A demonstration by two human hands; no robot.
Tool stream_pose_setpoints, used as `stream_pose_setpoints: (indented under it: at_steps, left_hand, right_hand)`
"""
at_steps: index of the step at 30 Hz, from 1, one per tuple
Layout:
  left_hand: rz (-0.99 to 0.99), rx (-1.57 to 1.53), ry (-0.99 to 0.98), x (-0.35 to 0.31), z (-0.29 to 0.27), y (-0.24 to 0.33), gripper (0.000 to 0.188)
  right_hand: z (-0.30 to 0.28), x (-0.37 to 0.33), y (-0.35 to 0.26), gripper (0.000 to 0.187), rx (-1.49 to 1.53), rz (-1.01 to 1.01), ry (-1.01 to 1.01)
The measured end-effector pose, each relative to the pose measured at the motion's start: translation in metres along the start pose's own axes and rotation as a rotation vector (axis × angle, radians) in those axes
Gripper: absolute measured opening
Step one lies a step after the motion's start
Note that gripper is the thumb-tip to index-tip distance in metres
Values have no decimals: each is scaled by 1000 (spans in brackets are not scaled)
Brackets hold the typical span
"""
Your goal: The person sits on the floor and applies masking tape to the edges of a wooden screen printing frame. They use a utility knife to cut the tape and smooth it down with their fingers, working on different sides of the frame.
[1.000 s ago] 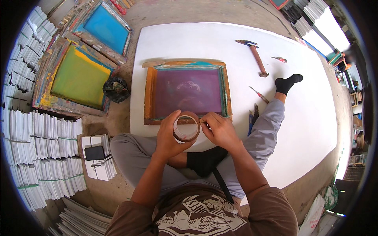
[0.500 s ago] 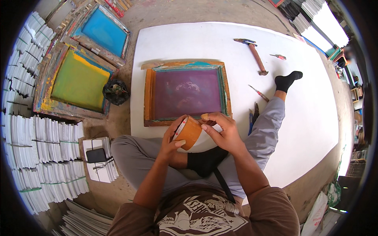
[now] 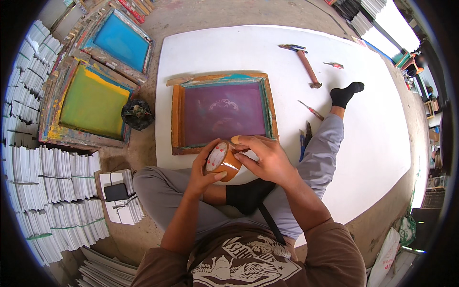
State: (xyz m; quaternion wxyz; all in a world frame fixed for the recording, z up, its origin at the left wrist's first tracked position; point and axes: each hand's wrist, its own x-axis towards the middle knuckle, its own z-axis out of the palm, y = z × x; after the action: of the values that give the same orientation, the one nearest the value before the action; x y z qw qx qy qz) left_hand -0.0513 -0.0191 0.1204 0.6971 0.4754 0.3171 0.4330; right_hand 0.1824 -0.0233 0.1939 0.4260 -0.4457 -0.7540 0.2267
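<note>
Our left grip [image 3: 202,171] clasps the orange tape roll [image 3: 229,168] near the wooden frame [image 3: 178,117]; our right grip [image 3: 271,160] is at its side, but we cannot tell whether it pinches anything there.

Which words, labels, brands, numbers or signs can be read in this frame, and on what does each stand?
Brown shirt: pale block lettering with a graphic on the chest, partly readable; wording withheld.
Tape roll in the left hand: small print and red marks on the white inner side, too small to read.
White bag, lower right: reddish print, too blurred to read.
</note>
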Motion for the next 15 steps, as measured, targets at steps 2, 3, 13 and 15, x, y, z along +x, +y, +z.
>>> stream_pose_setpoints:
  at_steps: [2, 3, 13, 15]
  left_hand:
    - [0, 25, -1, 0, -1, 1, 101]
    - [2, 38, 1, -1, -2, 1, 101]
    - [-14, 119, 3, -2, -6, 0, 102]
    - [-12, 131, 8, -3, -6, -1, 102]
  right_hand:
    - [-1, 2, -1, 37, -17, -12, -17]
    - [-1, 2, -1, 37, -23, -13, -28]
    - [2, 1, 1, 36, -81, -24, -67]
    - [3, 1, 0, 36, -94, -30, -71]
